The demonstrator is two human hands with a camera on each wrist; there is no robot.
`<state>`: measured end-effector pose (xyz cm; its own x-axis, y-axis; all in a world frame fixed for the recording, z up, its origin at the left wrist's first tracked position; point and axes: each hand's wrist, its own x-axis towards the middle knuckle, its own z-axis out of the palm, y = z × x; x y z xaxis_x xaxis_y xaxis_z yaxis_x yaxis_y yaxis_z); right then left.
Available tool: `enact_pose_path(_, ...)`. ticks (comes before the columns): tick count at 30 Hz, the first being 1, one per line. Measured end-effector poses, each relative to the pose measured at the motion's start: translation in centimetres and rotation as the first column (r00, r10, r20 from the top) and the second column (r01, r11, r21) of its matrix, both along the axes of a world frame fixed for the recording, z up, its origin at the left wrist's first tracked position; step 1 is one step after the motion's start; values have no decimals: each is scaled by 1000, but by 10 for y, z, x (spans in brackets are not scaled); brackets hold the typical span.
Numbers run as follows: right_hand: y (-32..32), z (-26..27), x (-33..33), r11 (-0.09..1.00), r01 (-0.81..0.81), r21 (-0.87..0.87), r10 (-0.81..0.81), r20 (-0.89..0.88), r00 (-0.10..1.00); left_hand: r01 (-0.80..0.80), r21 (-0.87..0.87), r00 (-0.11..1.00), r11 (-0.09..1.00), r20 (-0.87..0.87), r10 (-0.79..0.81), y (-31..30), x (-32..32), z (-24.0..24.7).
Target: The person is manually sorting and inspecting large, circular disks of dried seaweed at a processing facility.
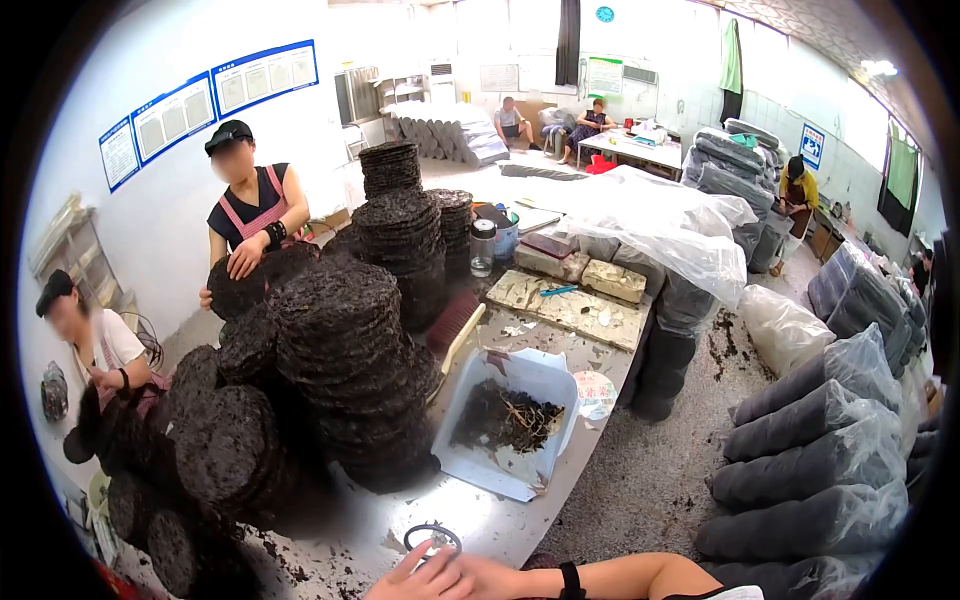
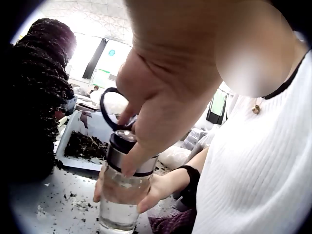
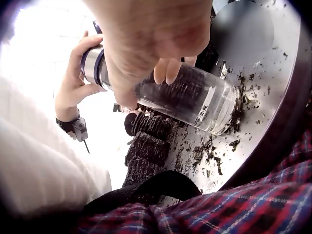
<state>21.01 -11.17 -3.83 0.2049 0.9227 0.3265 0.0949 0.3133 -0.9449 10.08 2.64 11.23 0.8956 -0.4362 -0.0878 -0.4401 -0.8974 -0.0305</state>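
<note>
A clear water bottle (image 2: 119, 207) with a dark lid (image 2: 124, 140), a steel collar and a carry loop (image 1: 433, 530) stands upright on the table before me, water inside. My left hand (image 2: 163, 97) grips it from above at the lid and collar, its thumb against the metal band. Lower down, my right hand (image 3: 151, 48) holds the clear body, fingers on one side and thumb on the other. The head view shows only the loop and parts of the left hand (image 1: 425, 578) and right hand (image 1: 490, 577); the bottle's body is hidden there.
Tall stacks of dark pressed discs (image 1: 345, 360) crowd the table's left. A pale blue tray (image 1: 480, 485) holds dark scraps; beyond it lie a brush (image 1: 455, 320) and a worn board (image 1: 570, 305). Two people work at the left. Wrapped dark rolls (image 1: 790, 480) line the right floor.
</note>
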Motion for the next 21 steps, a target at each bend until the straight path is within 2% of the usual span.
enact_pose_path(1,-1,17,-2,996,-33,-83,23,-124,992,2,53,999,999,47,-4,-1,6,6)
enact_pose_path(3,-3,44,-4,963,-137,-230,43,-369,928,-266,92,930,960,-237,280,-14,21,25)
enact_pose_path(4,-2,35,-2,981,-50,-185,18,-173,985,-390,140,834,910,-366,413,-18,23,29)
enact_pose_path(5,0,19,2,992,25,-121,-22,28,999,-432,50,859,900,-281,428,-17,19,24)
enact_pose_path(6,1,9,4,995,87,-42,-75,223,972,-421,53,875,906,-241,421,-18,15,21)
enact_pose_path(8,-3,15,4,974,19,-226,9,120,993,-395,60,903,917,-158,399,-25,15,19)
enact_pose_path(9,-4,12,7,955,-1,-298,22,69,997,-325,122,943,938,-29,330,-28,11,11)
enact_pose_path(10,-5,10,8,929,-23,-368,30,15,999,-191,82,980,978,73,185,-25,13,12)
enact_pose_path(12,-4,-7,8,948,-33,-316,82,142,987,94,48,952,994,288,-104,-18,18,19)
enact_pose_path(13,-2,-8,8,956,-40,-289,102,203,974,50,73,979,996,192,-63,-19,17,17)
enact_pose_path(15,-4,-4,0,985,-122,-119,105,-137,985,-27,136,1000,990,5,27,-22,16,13)
enact_pose_path(16,-4,-1,-3,990,-137,-26,123,-303,945,-121,156,985,980,-100,138,-25,20,11)
enact_pose_path(18,-3,-8,-7,966,-218,-140,159,-346,925,-282,222,890,933,-303,341,-33,32,10)
enact_pose_path(19,-4,-14,-6,947,-252,-201,168,-361,917,-271,184,851,945,-412,325,-33,39,18)
enact_pose_path(21,-5,-26,-5,982,-173,-78,144,-285,948,-250,107,749,962,-609,263,-28,56,40)
